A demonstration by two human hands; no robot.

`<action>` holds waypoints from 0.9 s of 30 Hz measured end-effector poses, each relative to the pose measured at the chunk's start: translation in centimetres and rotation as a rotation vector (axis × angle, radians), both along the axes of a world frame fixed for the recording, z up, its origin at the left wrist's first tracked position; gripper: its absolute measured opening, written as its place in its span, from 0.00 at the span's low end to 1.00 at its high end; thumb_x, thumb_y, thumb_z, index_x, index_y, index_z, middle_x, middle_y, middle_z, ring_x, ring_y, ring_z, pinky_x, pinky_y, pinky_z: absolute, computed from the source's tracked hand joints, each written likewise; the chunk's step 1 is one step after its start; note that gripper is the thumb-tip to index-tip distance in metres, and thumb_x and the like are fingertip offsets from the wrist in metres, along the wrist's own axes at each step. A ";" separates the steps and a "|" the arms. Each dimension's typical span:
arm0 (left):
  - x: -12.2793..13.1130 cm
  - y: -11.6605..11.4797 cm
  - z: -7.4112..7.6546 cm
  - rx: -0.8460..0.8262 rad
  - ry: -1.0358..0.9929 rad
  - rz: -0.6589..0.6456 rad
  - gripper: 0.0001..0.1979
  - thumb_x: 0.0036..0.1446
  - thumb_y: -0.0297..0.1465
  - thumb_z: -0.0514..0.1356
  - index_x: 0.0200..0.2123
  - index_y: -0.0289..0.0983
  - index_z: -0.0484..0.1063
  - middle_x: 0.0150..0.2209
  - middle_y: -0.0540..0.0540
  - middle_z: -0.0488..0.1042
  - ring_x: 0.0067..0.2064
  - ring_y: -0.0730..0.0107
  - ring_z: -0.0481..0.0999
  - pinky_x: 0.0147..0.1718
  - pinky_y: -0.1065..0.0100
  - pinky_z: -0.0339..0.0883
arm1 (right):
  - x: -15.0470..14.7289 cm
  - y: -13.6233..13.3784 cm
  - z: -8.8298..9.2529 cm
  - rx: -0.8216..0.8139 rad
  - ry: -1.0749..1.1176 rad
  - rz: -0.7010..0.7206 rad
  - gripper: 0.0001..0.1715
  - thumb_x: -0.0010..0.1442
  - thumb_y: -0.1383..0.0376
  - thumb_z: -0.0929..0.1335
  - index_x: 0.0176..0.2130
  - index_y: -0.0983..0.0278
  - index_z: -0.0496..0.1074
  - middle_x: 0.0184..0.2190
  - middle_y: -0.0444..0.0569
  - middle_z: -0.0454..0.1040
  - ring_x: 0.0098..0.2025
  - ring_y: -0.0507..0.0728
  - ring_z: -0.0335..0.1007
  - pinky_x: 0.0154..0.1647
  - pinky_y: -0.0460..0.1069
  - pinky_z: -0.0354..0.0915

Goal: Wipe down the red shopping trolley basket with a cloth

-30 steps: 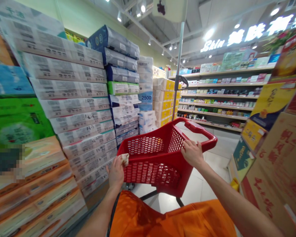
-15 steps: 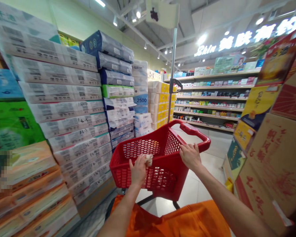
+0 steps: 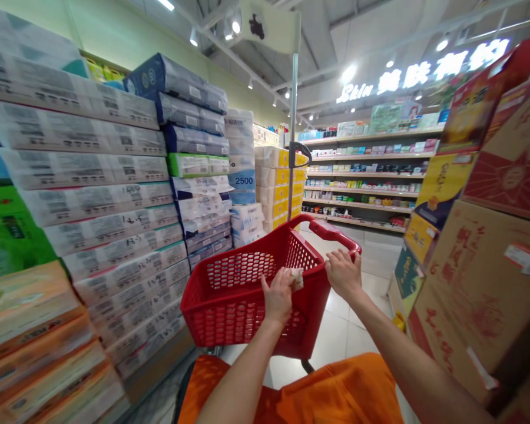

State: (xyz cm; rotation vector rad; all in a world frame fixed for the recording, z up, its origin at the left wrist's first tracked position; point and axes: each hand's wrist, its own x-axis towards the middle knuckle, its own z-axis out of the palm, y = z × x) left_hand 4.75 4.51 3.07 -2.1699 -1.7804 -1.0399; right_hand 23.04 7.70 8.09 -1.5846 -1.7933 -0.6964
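A red plastic shopping cart [image 3: 229, 318] stands in front of me, its basket lattice-sided and hollow inside. My left hand [image 3: 279, 297] is closed on a crumpled whitish cloth [image 3: 297, 278] at the basket's near rim; the thumb sticks up. Farther right, my right hand [image 3: 344, 274] grips the cart's corner, where the rim meets the red handle [image 3: 331, 231]. Its fingertips curl over the edge. From behind the cart's handle rises a metal pole [image 3: 294, 94] with a pale flag [image 3: 271, 26] at its top.
Tall stacks of wrapped paper packs [image 3: 101, 159] line the left side, with orange packs [image 3: 35, 306] nearer. Cardboard cartons [image 3: 481, 277] are piled on the right. Shelves of small goods [image 3: 362, 188] stand at the back, beyond a pale tiled floor [image 3: 366, 318].
My left hand has slid right along the rim with the cloth, nearer my right hand. My right hand has shifted slightly toward the handle. The view has turned a little right.
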 end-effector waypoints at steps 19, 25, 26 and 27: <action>3.5 1.3 0.5 0.051 -0.194 -0.242 0.23 0.51 0.18 0.45 0.48 0.40 0.61 0.52 0.45 0.67 0.55 0.71 0.62 0.57 0.47 0.41 | 0.1 -2.3 1.7 -0.112 -0.073 0.030 0.19 0.58 0.68 0.57 0.47 0.67 0.68 0.38 0.51 0.75 0.42 0.58 0.64 0.50 0.54 0.45; 5.3 1.4 2.0 0.016 -0.251 -0.305 0.20 0.52 0.19 0.47 0.47 0.40 0.62 0.52 0.45 0.67 0.56 0.69 0.61 0.57 0.46 0.40 | -0.3 -2.0 1.9 -0.072 0.006 0.037 0.20 0.60 0.66 0.56 0.48 0.68 0.68 0.35 0.52 0.75 0.38 0.57 0.66 0.48 0.52 0.49; 6.1 1.5 2.3 0.031 -0.252 -0.316 0.19 0.53 0.21 0.47 0.47 0.40 0.62 0.52 0.44 0.67 0.56 0.69 0.61 0.57 0.47 0.41 | -0.3 -1.9 1.9 -0.068 0.025 0.047 0.21 0.61 0.64 0.55 0.48 0.68 0.67 0.34 0.52 0.75 0.37 0.57 0.66 0.47 0.51 0.50; 6.7 1.6 2.5 0.047 -0.251 -0.321 0.18 0.54 0.22 0.48 0.47 0.40 0.62 0.52 0.44 0.67 0.56 0.68 0.62 0.57 0.47 0.41 | -0.3 -1.8 2.0 -0.069 0.040 0.058 0.22 0.62 0.63 0.54 0.49 0.68 0.66 0.33 0.51 0.75 0.36 0.56 0.66 0.46 0.51 0.51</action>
